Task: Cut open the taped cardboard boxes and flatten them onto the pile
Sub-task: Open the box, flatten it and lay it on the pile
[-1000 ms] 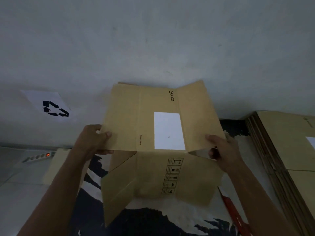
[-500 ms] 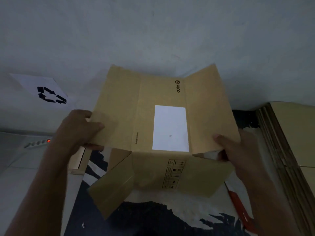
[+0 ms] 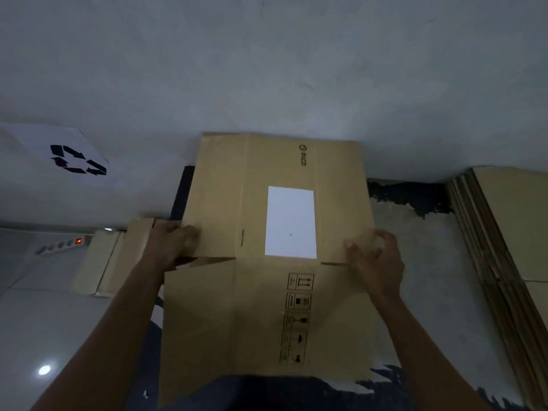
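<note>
Two hands grip one flattened cardboard box [image 3: 267,292] at frame centre: left hand [image 3: 170,247] holds its left flap edge, right hand [image 3: 375,259] its right (white label [image 3: 290,222] faces up). Pile [image 3: 504,247] at right.

recycling sign [image 3: 77,160], power strip [image 3: 63,244]

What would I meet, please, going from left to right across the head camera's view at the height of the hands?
Power strip → small pale box → left hand → white label on the flattened cardboard box → right hand → pile of flattened cardboard.
</note>
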